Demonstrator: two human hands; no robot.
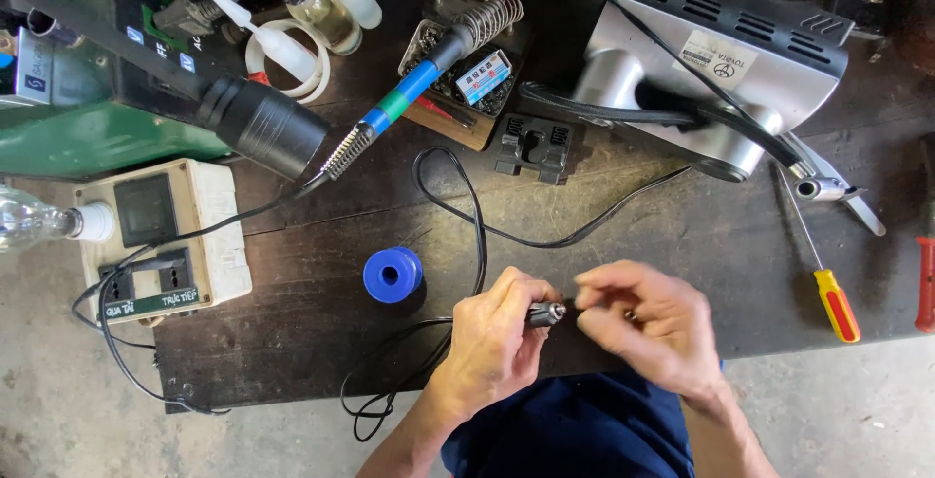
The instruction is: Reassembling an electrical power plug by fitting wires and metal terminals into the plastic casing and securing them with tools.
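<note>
My left hand (497,337) pinches a small black and silver plug (545,314) at the end of a thin black cable (477,235) that loops back over the dark wooden bench (682,254). My right hand (648,322) sits just right of the plug, fingers curled together at its tip; it is blurred, and I cannot tell what it grips. A blue spool (392,275) stands just left of my left hand. A soldering iron (409,98) with a blue and green handle rests in its coil stand at the back.
A grey machine housing (701,69) lies at the back right. A yellow and red screwdriver (828,293) lies at the right. A beige socket box (161,239) with a bulb (29,220) sits at the left. Glue bottles (292,45) stand at the back.
</note>
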